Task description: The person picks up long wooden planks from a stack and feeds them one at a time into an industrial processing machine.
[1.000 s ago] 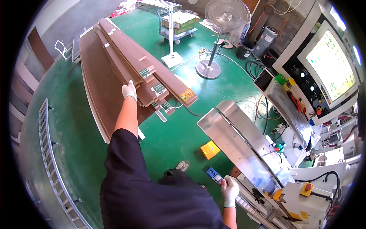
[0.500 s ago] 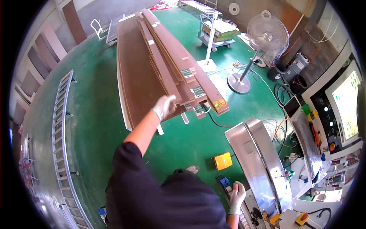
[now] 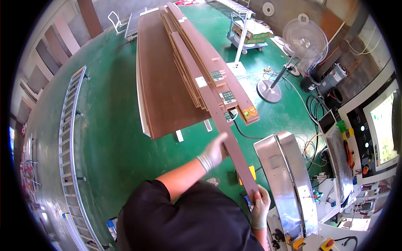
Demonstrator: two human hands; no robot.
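Observation:
A long, narrow brown board runs from the stack of boards toward me, its near end over the machine side. My right hand, in a pale glove, grips that near end, thumb on top. My left hand, gloved too, is on the board's left edge further up, its fingers partly hidden beneath and blurred. A white label sits on the board's upper face. Other narrow boards with green labels lie beside it on a wide brown panel.
To the right stand a stainless steel machine cover, a control panel with a lit screen and a standing fan. A yellow foot pedal housing is on the green floor. A roller conveyor frame stretches along the left.
The narrow board has been pulled out of the stack toward me. My left hand has moved right and nearer; my right hand has taken hold of the board's end. The view has shifted slightly.

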